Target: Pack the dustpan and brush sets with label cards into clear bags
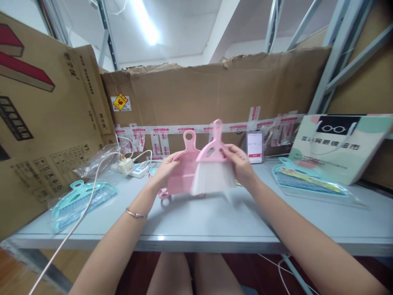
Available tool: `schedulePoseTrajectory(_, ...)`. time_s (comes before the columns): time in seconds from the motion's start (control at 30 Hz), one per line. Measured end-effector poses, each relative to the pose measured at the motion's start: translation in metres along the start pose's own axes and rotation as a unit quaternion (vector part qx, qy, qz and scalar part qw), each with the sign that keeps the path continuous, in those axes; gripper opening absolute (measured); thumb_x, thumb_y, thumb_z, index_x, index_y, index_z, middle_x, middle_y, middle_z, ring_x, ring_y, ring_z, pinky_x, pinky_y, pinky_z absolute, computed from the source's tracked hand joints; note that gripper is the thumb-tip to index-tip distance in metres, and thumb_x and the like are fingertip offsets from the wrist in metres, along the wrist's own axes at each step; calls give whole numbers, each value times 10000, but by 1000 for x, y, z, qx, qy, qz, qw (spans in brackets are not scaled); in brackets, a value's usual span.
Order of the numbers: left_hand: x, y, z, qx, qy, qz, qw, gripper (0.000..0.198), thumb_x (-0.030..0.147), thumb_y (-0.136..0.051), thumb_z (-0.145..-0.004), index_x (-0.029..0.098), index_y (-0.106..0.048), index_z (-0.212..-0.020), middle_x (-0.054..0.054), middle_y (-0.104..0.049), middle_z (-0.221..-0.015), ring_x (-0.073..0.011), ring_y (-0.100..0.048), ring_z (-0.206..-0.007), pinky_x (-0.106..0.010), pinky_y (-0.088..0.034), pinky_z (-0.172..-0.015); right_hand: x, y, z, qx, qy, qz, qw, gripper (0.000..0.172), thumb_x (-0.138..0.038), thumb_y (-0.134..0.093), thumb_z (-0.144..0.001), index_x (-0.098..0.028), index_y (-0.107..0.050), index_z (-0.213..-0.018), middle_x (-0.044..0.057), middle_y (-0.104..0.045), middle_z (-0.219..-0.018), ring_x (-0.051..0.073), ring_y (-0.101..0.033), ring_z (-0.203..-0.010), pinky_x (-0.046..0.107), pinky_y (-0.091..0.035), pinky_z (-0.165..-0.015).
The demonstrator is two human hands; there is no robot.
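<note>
A pink dustpan [181, 180] is held upright over the middle of the table, its looped handle on top. My left hand [166, 170] is closed round its left edge. Just to the right, my right hand [241, 164] grips a pink hand brush [215, 153] by the right side of its head. The brush's white bristles hang down, slightly blurred, and overlap the dustpan's right side. Under the dustpan's lower left corner, another pink looped piece [163, 194] shows near the tabletop; what it belongs to is partly hidden.
On the grey table [196, 227], a bagged teal dustpan set [81, 200] lies left and another [310, 178] right. A white cable [89, 205] crosses the left side near a plug adapter [125, 166]. Behind stand a phone [255, 147], a paper bag [334, 151] and cardboard [196, 94].
</note>
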State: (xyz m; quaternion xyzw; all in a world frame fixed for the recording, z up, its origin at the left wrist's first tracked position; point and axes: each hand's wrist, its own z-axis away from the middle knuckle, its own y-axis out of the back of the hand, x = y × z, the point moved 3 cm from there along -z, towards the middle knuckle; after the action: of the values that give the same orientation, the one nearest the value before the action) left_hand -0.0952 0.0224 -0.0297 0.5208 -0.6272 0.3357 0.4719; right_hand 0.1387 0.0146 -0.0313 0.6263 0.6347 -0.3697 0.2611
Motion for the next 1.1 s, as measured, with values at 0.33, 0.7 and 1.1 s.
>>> schedulePoseTrajectory(0.33, -12, -12, 21, -36, -28, -10, 999, 452, 463, -587, -778, 182, -634, -1128, -86, -632, -1181, -244, -570, -1068, -327, -440, -879, 17, -39, 49, -16, 63, 194, 979, 260, -471, -470, -824, -212, -477, -800, 26, -621, -772, 180, -605, -780, 312, -456, -741)
schedulePoseTrajectory(0.7, -18, -14, 30, -24, -66, -37, 997, 554, 328, -746, -632, 167, -616, -1146, -102, -602, -1227, -269, -526, -1145, -352, -413, -952, 17, -51, 66, 32, 168, 338, 925, 196, -388, -419, -847, -207, -492, -837, 102, -503, -920, 241, -468, -940, 398, -362, -895)
schedulePoseTrajectory(1.1, -12, -14, 34, -3, -126, -93, 988, 424, 385, -687, -693, 155, -675, -1048, -76, -675, -1096, -251, -568, -1062, -352, -408, -942, 20, -47, 68, 35, 192, 298, 934, 270, -423, -434, -848, -188, -408, -978, 150, -434, -1089, 233, -454, -1082, 401, -381, -926)
